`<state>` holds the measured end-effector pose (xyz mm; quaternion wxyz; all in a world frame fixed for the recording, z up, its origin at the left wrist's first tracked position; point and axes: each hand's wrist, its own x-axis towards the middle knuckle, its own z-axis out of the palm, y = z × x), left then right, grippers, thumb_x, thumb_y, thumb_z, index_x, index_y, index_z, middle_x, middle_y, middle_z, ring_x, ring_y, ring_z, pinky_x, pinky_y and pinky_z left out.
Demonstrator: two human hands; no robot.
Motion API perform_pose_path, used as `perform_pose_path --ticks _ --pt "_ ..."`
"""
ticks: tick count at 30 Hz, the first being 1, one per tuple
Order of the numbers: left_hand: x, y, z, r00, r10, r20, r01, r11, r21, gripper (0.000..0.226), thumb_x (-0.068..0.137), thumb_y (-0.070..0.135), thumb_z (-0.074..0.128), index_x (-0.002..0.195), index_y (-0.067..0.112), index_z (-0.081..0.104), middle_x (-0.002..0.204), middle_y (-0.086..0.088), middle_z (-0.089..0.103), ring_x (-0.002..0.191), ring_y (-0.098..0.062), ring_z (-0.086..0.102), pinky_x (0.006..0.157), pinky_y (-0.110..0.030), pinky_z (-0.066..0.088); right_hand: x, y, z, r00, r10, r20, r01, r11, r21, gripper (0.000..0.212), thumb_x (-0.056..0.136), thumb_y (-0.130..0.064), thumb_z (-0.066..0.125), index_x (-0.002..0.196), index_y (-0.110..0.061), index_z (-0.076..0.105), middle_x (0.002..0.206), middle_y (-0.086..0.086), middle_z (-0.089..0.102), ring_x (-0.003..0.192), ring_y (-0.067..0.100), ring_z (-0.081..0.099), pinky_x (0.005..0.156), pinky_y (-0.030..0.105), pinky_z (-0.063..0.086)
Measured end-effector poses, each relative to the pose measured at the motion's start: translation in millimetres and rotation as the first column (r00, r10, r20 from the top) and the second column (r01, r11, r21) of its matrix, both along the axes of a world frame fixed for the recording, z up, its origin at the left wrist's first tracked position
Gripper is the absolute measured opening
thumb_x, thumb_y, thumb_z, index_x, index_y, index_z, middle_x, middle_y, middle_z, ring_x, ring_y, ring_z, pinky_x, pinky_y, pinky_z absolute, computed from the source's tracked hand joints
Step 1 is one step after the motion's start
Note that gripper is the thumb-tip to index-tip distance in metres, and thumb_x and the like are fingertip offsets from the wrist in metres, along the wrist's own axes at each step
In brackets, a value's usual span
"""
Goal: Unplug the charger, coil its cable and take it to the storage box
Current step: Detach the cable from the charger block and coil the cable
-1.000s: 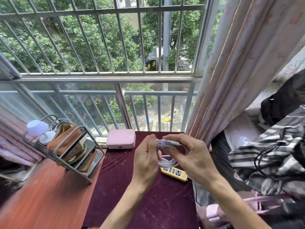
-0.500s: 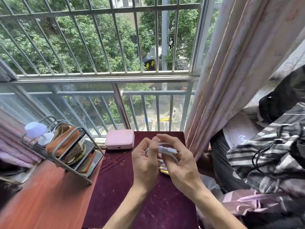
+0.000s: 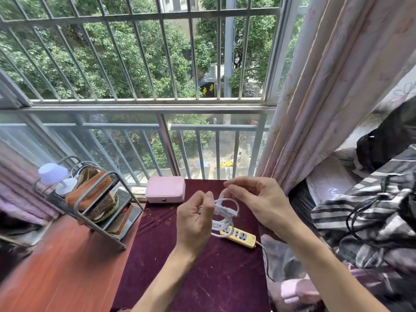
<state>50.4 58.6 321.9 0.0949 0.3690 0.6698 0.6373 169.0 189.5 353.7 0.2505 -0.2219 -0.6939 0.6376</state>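
Note:
My left hand is closed around a bundle of white charger cable, whose loops hang just right of my fist above the dark red cloth. A white plug end sticks out sideways from the bundle. My right hand pinches a raised loop of the same cable just above and right of the bundle. Below the hands a yellow power strip lies on the cloth. A closed pink box sits at the table's far edge, left of my hands.
A metal wire rack with a brown pouch and a small white lamp stands on the wooden desk at left. Window bars and railing lie straight ahead. A pink curtain and striped bedding with a black cord fill the right.
My right hand has lifted up and to the right, drawing a loop of cable away from the bundle. The yellow power strip, hidden half a second ago, shows again below the hands.

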Motion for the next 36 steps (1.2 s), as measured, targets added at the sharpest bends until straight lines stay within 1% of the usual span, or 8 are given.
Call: perform_pose_path --ticks 6,12,16,21,25,28,31,36 --pt "4 -2 -6 1.000 -0.018 0.019 0.018 1.000 -0.003 0.040 0.096 0.040 0.054 0.058 0.035 0.047 0.051 0.014 0.046 0.048 -0.001 0.040 0.049 -0.018 0.034 3 7 12 0.988 -0.053 0.145 0.009 0.957 0.290 0.008 0.096 -0.024 0.076 0.099 -0.029 0.082 0.089 -0.012 0.082 0.086 0.003 0.077 0.080 0.016 0.058" --pt "6 -4 -5 0.996 -0.008 0.086 0.006 1.000 0.029 0.043 0.098 0.043 0.053 0.059 0.033 0.037 0.053 0.013 0.036 0.051 -0.003 0.032 0.049 -0.020 0.030 5 15 7 0.936 0.090 0.339 -0.127 0.988 0.089 0.016 0.100 -0.043 0.065 0.107 -0.034 0.077 0.097 -0.015 0.080 0.091 -0.001 0.072 0.080 0.017 0.054" --pt "8 -5 0 0.991 -0.047 0.126 0.042 0.998 0.041 0.044 0.099 0.046 0.051 0.061 0.031 0.038 0.054 0.011 0.037 0.051 -0.004 0.034 0.047 -0.024 0.031 9 5 -6 0.928 0.303 0.215 -0.261 0.944 -0.201 0.045 0.092 -0.057 0.068 0.126 -0.026 0.066 0.117 -0.002 0.078 0.109 0.015 0.071 0.097 0.033 0.053" --pt "9 -4 0 0.966 -0.175 0.190 0.183 0.983 -0.027 0.049 0.100 0.050 0.048 0.081 0.006 0.060 0.070 -0.020 0.064 0.065 -0.037 0.062 0.062 -0.053 0.053 5 -8 -9 0.941 0.273 0.199 -0.300 0.946 0.121 0.057 0.077 -0.030 0.088 0.126 -0.043 0.062 0.119 -0.008 0.071 0.114 0.012 0.069 0.099 0.043 0.055" --pt "11 -5 -2 0.954 -0.190 0.234 0.208 0.976 -0.056 0.055 0.099 0.051 0.049 0.088 -0.002 0.057 0.081 -0.032 0.067 0.077 -0.049 0.065 0.073 -0.063 0.052 4 -10 -9 0.947 0.190 0.258 -0.249 0.942 0.223 0.043 0.076 -0.026 0.080 0.113 -0.042 0.065 0.103 -0.004 0.068 0.077 0.008 0.064 0.076 0.039 0.058" --pt "12 -4 -3 0.963 -0.146 0.228 0.164 0.985 -0.060 0.052 0.096 0.050 0.055 0.075 0.002 0.051 0.069 -0.027 0.058 0.062 -0.035 0.057 0.065 -0.062 0.049 4 -14 -13 0.945 0.075 0.319 -0.209 0.887 0.411 0.039 0.071 -0.037 0.074 0.107 -0.044 0.063 0.105 -0.016 0.060 0.084 0.004 0.066 0.073 0.023 0.053" --pt "14 -4 -5 0.949 -0.151 0.276 0.169 0.985 -0.043 0.050 0.093 0.045 0.061 0.071 0.001 0.050 0.070 -0.034 0.058 0.063 -0.028 0.056 0.062 -0.062 0.048 4 -17 -17 0.929 0.000 0.369 -0.202 0.837 0.508 0.052 0.071 -0.050 0.070 0.121 -0.047 0.055 0.106 -0.019 0.062 0.100 0.001 0.069 0.087 0.034 0.059" --pt "16 -5 -7 0.928 -0.167 0.333 0.168 0.985 0.028 0.050 0.088 0.043 0.065 0.067 0.001 0.047 0.059 -0.026 0.053 0.061 -0.023 0.051 0.056 -0.042 0.042 5 -21 -23 0.965 0.115 0.234 -0.176 0.949 0.261 0.063 0.072 -0.025 0.075 0.124 -0.046 0.048 0.092 -0.007 0.077 0.089 0.013 0.077 0.083 0.047 0.063"
